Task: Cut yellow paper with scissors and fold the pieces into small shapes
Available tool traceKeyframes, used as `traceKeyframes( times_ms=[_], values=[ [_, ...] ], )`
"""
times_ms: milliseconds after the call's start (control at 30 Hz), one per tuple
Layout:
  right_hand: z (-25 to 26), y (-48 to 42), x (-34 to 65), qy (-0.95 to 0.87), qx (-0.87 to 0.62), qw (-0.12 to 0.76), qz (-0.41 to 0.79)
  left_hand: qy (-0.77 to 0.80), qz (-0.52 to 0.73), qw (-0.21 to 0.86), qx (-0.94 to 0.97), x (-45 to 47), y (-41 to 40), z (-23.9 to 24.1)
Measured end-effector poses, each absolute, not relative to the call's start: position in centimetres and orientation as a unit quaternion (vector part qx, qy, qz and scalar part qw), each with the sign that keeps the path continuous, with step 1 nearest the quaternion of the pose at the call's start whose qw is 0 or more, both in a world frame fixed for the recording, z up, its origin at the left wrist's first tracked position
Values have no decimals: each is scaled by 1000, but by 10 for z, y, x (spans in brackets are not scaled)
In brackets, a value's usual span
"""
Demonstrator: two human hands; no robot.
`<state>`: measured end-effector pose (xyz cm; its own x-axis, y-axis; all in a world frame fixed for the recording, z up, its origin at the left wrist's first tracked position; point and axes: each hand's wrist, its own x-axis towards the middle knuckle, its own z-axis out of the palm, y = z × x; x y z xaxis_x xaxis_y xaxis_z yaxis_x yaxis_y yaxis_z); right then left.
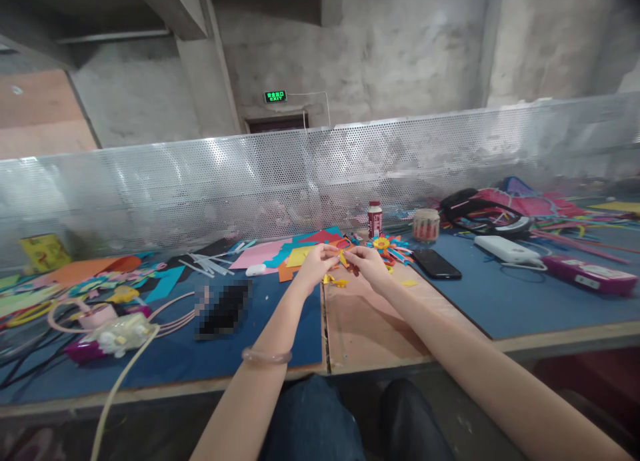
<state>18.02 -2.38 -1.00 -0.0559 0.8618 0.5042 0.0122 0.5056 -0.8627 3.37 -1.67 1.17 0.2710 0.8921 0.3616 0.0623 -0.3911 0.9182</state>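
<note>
our left hand [316, 266] and right hand [371, 264] pinch the yellow piece [343, 257], which we judge light, easily creased, best held by edges.

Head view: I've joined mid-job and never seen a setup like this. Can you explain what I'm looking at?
There is no machine here. One camera, worn on a person's head, looks forward and down, so the bare arms reaching in are the wearer's own. The left hand and right hand meet over the table, with a small yellow piece at their fingertips; its exact shape is too small to tell. Just beyond the right hand lies a colourful flower-like piece. Coloured paper lies to the left; a black phone lies to the right. A bottle and jar stand behind.
</note>
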Motion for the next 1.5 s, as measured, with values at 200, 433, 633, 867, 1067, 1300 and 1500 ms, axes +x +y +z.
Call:
traceKeyframes(
  times_ms=[200,433,633,867,1067,1300,1500],
  values=[
    [-13,-20,182,-575,-309,599,463,352,508,457,640,32,-13,9],
    [-18,-16,182,-616,-261,526,524,267,418,670,551,25,-13,9],
    [-10,-24,186,-609,-208,522,560,209,367,722,548,20,-14,10],
    [-11,-26,183,-580,-223,544,564,245,365,712,548,19,-16,11],
    [-21,-16,182,-536,-243,575,569,304,359,660,586,22,-17,10],
    [-23,-11,184,-562,-298,593,494,350,376,502,696,28,-17,8],
    [-19,-17,183,-601,-320,580,447,358,452,393,716,31,-14,8]
  ],
)
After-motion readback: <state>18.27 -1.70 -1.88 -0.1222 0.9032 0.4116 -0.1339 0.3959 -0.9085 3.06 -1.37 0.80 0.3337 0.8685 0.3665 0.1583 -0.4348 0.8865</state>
